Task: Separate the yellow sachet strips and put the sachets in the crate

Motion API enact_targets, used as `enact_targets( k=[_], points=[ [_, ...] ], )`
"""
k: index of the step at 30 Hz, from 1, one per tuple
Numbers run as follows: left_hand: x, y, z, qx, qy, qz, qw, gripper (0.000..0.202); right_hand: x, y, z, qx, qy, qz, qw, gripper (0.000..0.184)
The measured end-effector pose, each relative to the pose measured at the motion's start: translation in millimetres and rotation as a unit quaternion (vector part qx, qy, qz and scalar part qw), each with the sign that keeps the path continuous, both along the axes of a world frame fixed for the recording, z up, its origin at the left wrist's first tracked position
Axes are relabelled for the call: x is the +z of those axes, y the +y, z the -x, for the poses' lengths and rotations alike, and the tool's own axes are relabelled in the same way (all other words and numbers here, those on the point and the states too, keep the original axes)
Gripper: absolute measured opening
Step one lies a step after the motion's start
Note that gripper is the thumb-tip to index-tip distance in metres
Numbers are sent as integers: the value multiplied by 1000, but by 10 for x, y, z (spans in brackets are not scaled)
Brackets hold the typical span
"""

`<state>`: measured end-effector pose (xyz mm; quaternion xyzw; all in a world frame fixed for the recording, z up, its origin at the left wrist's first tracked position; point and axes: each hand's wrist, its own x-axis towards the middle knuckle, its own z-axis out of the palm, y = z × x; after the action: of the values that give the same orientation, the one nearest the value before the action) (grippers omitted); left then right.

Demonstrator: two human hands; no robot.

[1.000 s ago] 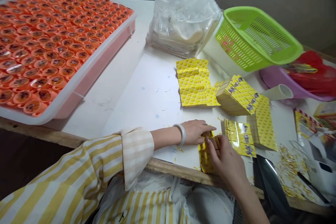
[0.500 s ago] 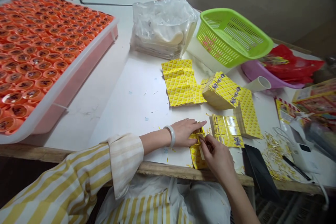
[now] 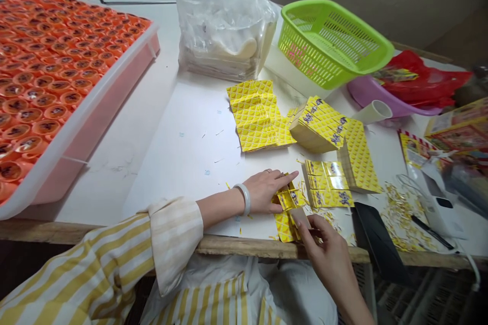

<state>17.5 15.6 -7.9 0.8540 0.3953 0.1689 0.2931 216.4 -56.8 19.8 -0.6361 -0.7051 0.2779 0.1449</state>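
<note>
My left hand (image 3: pixel 263 192) lies over a small stack of yellow printed cards (image 3: pixel 290 196) at the table's front edge. Its index finger stretches along the far side and the thumb is apart on the near side, pressing on the cards. Between thumb and fingers my right hand (image 3: pixel 324 238) pinches a small grey-brown card piece (image 3: pixel 300 217) at the stack's near right corner. Under it lies more yellow printed card (image 3: pixel 284 227). Right of the hands sits a cut yellow card stack (image 3: pixel 330 184). Some right-hand fingers are hidden behind the thumb.
Yellow sheets (image 3: pixel 259 117) and a thick card block (image 3: pixel 318 124) stand behind. A tray (image 3: pixel 114 106) of orange cups fills the left. Farther back are a plastic bag (image 3: pixel 229 30) and a green basket (image 3: pixel 331 45). Yellow scraps (image 3: pixel 404 218) and a black pen (image 3: pixel 432 233) lie right.
My right hand has moved a little toward me and right, and the grey-brown card piece now shows plainly in its pinch. My left hand stays on the stack. The view has shifted slightly.
</note>
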Motion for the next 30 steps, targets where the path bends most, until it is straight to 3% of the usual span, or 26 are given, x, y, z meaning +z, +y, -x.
enact_targets(
  k=[4,8,17,23,25,27,30],
  points=[
    [1,2,-6,-6,6,-12,1000,87,10,21,48,54,-52,-69,995,28],
    [16,-21,-12,-13,8,-23,1000,89,-5,-11,78,87,-79,-87,989,27],
    [28,-59,-37,-6,14,-25,1000,88,-94,-17,88,97,-127,-60,985,25],
    [59,-58,-41,-2,23,-14,1000,91,105,-14,-50,108,-122,-9,987,27],
    [67,-53,-44,-5,27,-14,1000,92,188,3,-117,88,-102,-46,990,31],
    [67,-50,-56,-6,31,-13,999,91,221,36,-156,89,-112,-138,980,37],
    [59,-52,-67,-2,29,-5,1000,91,146,108,-163,188,-139,-192,953,35]
  ],
)
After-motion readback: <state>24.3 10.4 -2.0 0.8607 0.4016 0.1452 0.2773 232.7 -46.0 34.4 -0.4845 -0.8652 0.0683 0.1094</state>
